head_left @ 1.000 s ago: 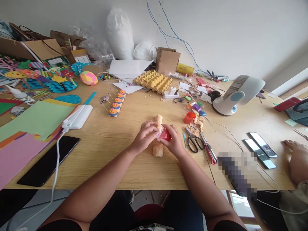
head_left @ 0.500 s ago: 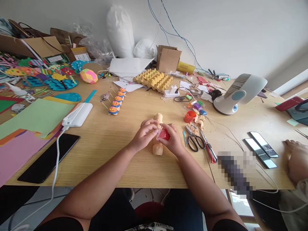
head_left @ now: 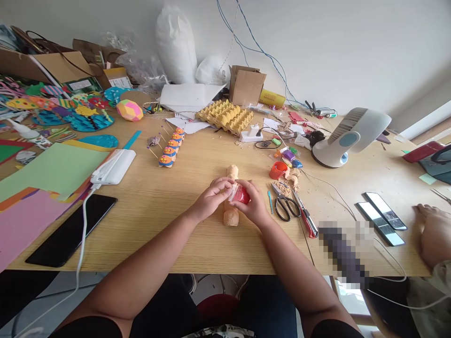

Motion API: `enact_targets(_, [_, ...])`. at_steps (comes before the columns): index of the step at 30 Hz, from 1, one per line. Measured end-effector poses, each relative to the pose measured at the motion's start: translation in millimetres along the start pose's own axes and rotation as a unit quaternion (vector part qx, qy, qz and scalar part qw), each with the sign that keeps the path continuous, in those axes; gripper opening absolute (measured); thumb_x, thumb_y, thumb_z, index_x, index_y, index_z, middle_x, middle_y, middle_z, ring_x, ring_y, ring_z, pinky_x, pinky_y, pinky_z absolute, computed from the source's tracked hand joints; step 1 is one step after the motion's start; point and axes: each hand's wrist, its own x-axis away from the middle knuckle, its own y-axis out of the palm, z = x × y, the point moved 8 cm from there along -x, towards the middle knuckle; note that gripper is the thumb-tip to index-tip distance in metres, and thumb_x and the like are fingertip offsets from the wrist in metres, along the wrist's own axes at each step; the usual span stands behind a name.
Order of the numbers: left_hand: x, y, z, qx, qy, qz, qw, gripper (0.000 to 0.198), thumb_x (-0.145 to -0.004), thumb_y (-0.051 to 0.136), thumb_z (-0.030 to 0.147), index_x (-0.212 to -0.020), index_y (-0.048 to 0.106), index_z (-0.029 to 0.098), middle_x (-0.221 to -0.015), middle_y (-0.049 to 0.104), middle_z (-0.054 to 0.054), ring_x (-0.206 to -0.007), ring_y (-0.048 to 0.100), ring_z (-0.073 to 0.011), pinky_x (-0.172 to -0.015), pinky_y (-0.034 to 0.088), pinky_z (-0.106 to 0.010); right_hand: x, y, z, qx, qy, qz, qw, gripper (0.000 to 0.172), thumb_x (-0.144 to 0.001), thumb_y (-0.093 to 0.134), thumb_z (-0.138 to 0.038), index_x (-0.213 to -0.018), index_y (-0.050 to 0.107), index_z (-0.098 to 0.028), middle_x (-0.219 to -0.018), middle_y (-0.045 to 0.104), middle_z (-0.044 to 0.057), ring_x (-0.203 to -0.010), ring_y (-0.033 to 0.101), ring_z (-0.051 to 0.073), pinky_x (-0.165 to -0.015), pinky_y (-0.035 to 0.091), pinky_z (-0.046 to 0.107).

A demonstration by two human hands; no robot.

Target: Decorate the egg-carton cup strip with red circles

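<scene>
A small clear plastic packet with red, clay-like stuff inside is held between my hands over the middle of the table. My right hand is closed around its red part. With thumb and fingers, my left hand pinches the clear plastic edge. Beneath both hands lies a pale orange egg-carton strip; its middle is hidden by them. To the right of my right hand are a thin blue stick, black-handled scissors and a red utility knife.
A red cup stands beside orange shavings and small coloured packets. Further back sit a decorated egg-carton caterpillar, a yellow egg tray and a white fan. Leftward are a power bank and phone. Another person's arm rests far right.
The red packet has turned slightly in my fingers, and my right thumb has shifted a little on it. Both hands stay in nearly the same place.
</scene>
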Motion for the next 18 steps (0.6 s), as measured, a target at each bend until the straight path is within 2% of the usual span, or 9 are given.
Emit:
enact_targets(7, [2.5,7.4,-5.0,0.069,-0.034,-0.03,0.997,0.031,-0.099,0.059,0.05,-0.09,0.066,0.021,-0.133,0.058,-0.008,-0.134,0.049,-0.0258,-0.12,0.034,-0.039,0.6,-0.3,-2.8,-0.022,-0.007,0.011,1.0,0.067,-0.085,0.072,-0.068,-0.135,0.059,-0.025,-0.11,0.07,0.011,-0.097,0.064,0.03,-0.087,0.054,0.046])
enact_targets(18, [4.0,6.0,-1.1,-0.02,-0.004,-0.027,0.999,0.028,-0.103,0.051,0.045,-0.093,0.066,0.023,-0.132,0.057,-0.008,-0.136,0.049,-0.0246,-0.122,0.035,-0.039,0.3,-0.6,-5.5,-0.018,-0.029,0.019,0.999,0.066,-0.086,0.071,-0.067,-0.135,0.058,-0.025,-0.108,0.069,0.011,-0.095,0.064,0.029,-0.085,0.055,0.045])
